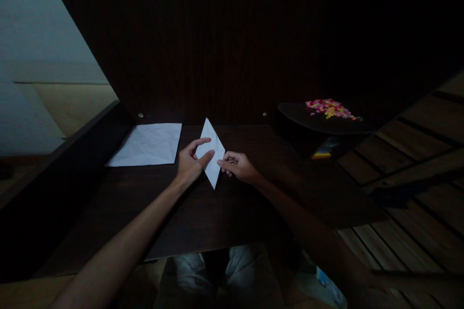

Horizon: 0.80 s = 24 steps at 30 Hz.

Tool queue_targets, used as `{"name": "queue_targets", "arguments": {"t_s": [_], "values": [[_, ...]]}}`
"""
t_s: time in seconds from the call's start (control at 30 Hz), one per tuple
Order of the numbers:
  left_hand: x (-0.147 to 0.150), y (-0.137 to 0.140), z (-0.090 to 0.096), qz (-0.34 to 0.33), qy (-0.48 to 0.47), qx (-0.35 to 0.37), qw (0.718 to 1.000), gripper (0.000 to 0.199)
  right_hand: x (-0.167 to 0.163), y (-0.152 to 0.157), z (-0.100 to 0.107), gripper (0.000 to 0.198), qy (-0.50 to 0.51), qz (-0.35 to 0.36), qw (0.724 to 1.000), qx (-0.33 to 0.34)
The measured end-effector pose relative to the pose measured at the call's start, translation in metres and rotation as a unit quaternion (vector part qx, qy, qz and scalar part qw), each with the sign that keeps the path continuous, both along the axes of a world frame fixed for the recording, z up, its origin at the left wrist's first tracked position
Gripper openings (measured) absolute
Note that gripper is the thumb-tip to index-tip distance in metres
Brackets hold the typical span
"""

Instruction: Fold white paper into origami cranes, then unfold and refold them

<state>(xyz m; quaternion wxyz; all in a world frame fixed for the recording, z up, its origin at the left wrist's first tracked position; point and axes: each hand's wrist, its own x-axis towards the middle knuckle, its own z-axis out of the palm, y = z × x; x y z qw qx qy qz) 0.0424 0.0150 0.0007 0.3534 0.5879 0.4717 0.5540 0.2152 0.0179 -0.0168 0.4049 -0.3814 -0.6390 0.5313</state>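
Note:
A white sheet of paper folded into a narrow diamond, the folded paper (210, 152), is held up over the dark desk, one point toward the back panel and one toward me. My left hand (192, 160) grips its left side, thumb and forefinger lying on the front face, the other fingers partly hidden behind. At the right edge, my right hand (237, 165) pinches the paper between thumb and curled fingers. Crease lines run down the paper's upper half. Left of my hands lies a flat, creased white sheet (152, 145).
The dark wooden desk (174, 222) has a raised side board (65, 154) on the left and a tall back panel (203, 38). A curved shelf (293, 115) on the right bears a heap of small pink, red and yellow pieces (329, 107). Wooden slats (416, 231) stand farther right.

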Motion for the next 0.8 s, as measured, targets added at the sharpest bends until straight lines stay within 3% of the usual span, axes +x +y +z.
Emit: {"name": "queue_targets", "arguments": {"t_s": [0.27,0.43,0.6,0.73,0.8], "values": [[0.0038,-0.0048,-0.0022,-0.156,0.004,-0.035,0.987,0.048,-0.0002,0.0072,-0.0029,0.040,0.047,-0.064,0.997,0.004],[0.0074,-0.0062,-0.0024,-0.177,-0.040,-0.022,0.983,0.066,-0.0008,0.0068,-0.0018,0.042,0.072,-0.060,0.996,-0.005],[0.0088,-0.0075,-0.0021,-0.185,-0.084,-0.055,0.977,0.082,-0.0023,0.0052,-0.0036,0.040,0.053,-0.032,0.998,-0.019],[0.0077,-0.0063,-0.0017,-0.177,-0.107,-0.081,0.975,0.084,-0.0004,0.0060,-0.0014,0.039,0.061,-0.052,0.996,-0.024],[0.0068,-0.0042,-0.0016,-0.169,-0.133,-0.110,0.970,0.073,0.0013,0.0066,0.0009,0.039,0.078,-0.067,0.994,-0.035]]}}
